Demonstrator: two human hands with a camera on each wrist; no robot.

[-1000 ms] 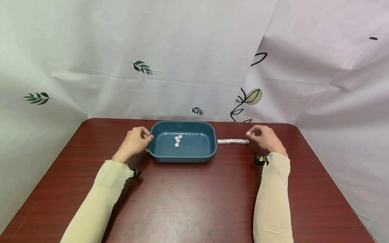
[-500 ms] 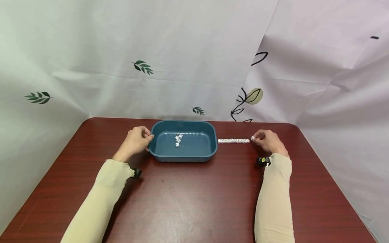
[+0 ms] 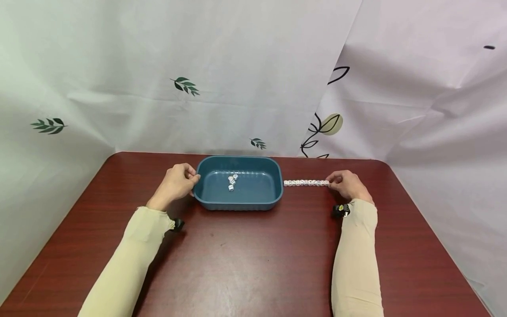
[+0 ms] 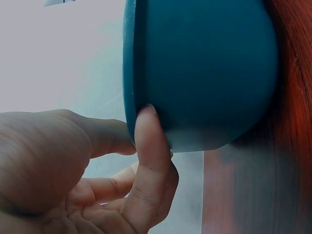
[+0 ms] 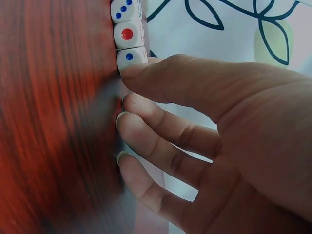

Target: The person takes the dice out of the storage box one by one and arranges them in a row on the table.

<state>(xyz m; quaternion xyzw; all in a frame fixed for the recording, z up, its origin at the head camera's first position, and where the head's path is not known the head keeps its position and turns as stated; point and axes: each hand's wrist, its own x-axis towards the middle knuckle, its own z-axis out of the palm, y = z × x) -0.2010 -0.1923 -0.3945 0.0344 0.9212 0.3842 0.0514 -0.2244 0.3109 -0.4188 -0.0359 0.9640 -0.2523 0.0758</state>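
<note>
My left hand (image 3: 176,184) pinches the left rim of a blue plastic tub (image 3: 237,206), thumb on one side and a finger against the outer wall in the left wrist view. Inside the tub lie several white dice (image 3: 231,188). To its right a straight row of white dice (image 3: 303,182) runs along the table from the tub's side. At the row's right end, my right hand (image 3: 348,185) pinches the last die (image 5: 130,58) between thumb and a mostly hidden index finger. That die meets its neighbour, a die with a red dot (image 5: 127,34). The other right fingertips rest near the tabletop.
The dark red wooden table (image 3: 245,255) spans the view, its back edge close behind the tub. A white cloth (image 3: 245,79) with leaf prints hangs behind and at both sides. Small black cameras sit at both wrists.
My right hand has brought its die down from above and right of the row to the row's right end, lengthening the row. My left hand stays on the tub's rim.
</note>
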